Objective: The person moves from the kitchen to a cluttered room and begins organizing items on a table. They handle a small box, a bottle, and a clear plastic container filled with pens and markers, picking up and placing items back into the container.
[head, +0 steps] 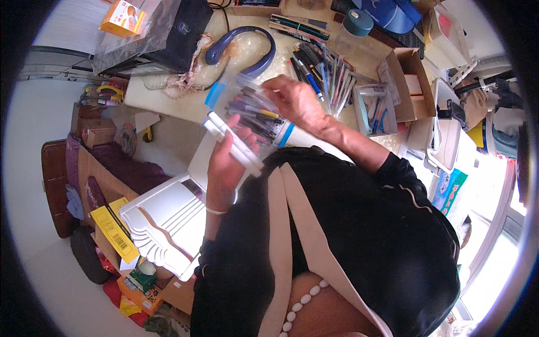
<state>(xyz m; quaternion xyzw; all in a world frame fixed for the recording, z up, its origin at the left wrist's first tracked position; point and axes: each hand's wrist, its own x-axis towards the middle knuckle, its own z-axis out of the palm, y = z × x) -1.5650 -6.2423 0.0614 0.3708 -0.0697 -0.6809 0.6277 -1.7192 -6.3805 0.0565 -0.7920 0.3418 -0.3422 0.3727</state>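
Observation:
Two white marker pens [236, 145] with bluish ends lie across my left hand [231, 156], whose fingers are closed around them. Just beyond is a clear plastic bag [257, 109] with blue edging, filled with many pens. My right hand [290, 99] is over the bag's right side, its fingertips pinched together on a small pale thing, blurred, that I cannot make out. Right of that hand, a fanned pile of pens and pencils [326, 73] rests on the table [164, 103]. Farther back lies a bundle of pencils [299, 27] tied with a green band.
A blue curved neck device [269, 50] and a braided cord [189, 78] lie at the back left. To the right stand a lidded clear jar [356, 25], an open cardboard box [410, 84] and a small box with pens [374, 109]. A white chair [168, 223] is at the left.

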